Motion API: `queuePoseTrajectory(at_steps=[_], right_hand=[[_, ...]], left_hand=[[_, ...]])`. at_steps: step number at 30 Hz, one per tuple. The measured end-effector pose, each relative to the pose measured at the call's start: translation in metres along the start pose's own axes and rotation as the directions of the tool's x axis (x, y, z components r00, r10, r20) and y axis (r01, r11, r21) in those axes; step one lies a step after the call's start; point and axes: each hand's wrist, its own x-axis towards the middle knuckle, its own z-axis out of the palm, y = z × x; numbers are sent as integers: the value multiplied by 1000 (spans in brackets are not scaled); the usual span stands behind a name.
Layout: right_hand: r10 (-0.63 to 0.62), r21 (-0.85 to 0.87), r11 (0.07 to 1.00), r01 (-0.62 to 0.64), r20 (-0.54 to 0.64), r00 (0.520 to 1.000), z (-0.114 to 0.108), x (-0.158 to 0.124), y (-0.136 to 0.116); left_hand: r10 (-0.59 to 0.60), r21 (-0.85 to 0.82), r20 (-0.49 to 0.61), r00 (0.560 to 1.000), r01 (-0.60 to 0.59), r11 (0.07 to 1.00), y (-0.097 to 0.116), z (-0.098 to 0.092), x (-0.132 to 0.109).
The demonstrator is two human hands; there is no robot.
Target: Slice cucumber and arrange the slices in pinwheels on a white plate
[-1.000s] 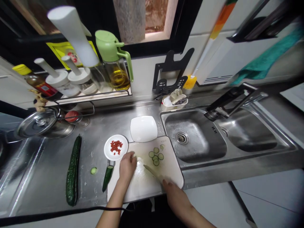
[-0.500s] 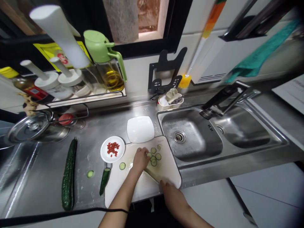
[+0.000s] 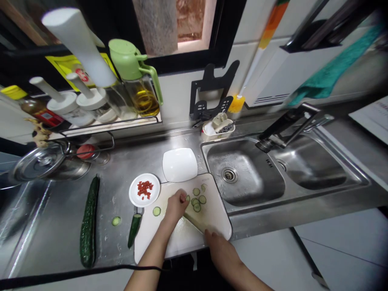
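Note:
On the white cutting board (image 3: 145, 242), my left hand (image 3: 176, 206) curls its fingers round a cucumber piece (image 3: 188, 199), mostly hidden by the hand. My right hand (image 3: 222, 250) is closed at the board's near right edge, round the handle end of a knife (image 3: 194, 222). Its blade slants up and left to my left hand. Several cucumber slices (image 3: 197, 207) lie just right of the blade. A lone slice (image 3: 157, 211) rests left of my left hand. A cut cucumber end (image 3: 134, 230) leans by the board's left edge.
A small plate of red bits (image 3: 133, 190) and a white square plate (image 3: 180, 165) stand behind the board. A whole cucumber (image 3: 89, 222) and a slice (image 3: 116, 221) lie on the steel counter. The sink (image 3: 248, 178) is at right, and a black cord (image 3: 121, 267) crosses in front.
My left hand has shifted slightly left, away from the pile of slices, and its fingers are curled more. The right hand stays almost in place.

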Motion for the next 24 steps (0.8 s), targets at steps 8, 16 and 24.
queuePoseTrajectory(at_steps=[8, 16, 24], right_hand=[[0, 35, 999, -2, 41, 999, 1, -3, 8], [-35, 80, 996, 34, 21, 999, 16, -3, 22], [-8, 47, 999, 8, -4, 1000, 13, -1, 9]], left_hand=[[-5, -83, 42, 999, 8, 997, -30, -26, -12], [-127, -75, -17, 992, 125, 989, -39, -15, -24], [-124, 10, -147, 981, 127, 992, -34, -8, -34]])
